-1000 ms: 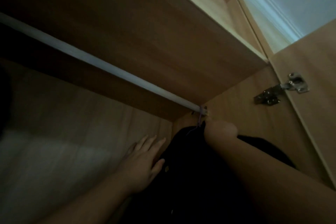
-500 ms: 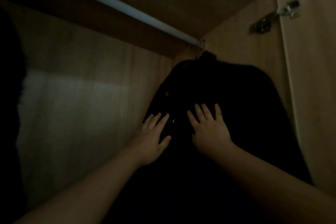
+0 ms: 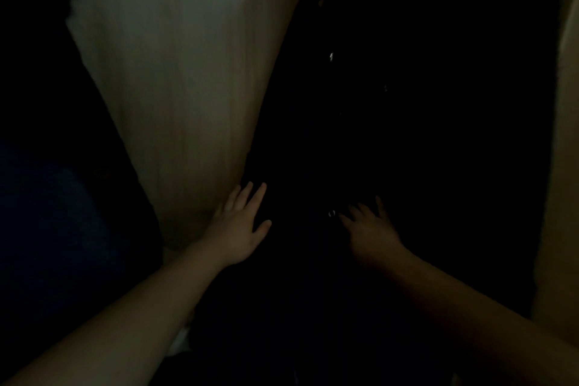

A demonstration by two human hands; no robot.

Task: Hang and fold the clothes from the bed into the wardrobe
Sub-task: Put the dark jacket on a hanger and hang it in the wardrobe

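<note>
A black garment (image 3: 407,103) with small shiny buttons hangs inside the dark wardrobe and fills the right half of the view. My left hand (image 3: 239,226) lies flat on its left edge, fingers straight and slightly spread. My right hand (image 3: 369,229) presses flat on the cloth's front beside a button, fingers straight. Rail and hanger are out of view above.
The pale wooden back panel (image 3: 175,88) of the wardrobe shows behind the garment. Another dark garment (image 3: 47,197) hangs at the left edge. The wardrobe's side wall (image 3: 564,166) stands at the far right.
The view has dropped from the rail down the garment. Both hands have slid down the black cloth and spread further apart, staying flat on it.
</note>
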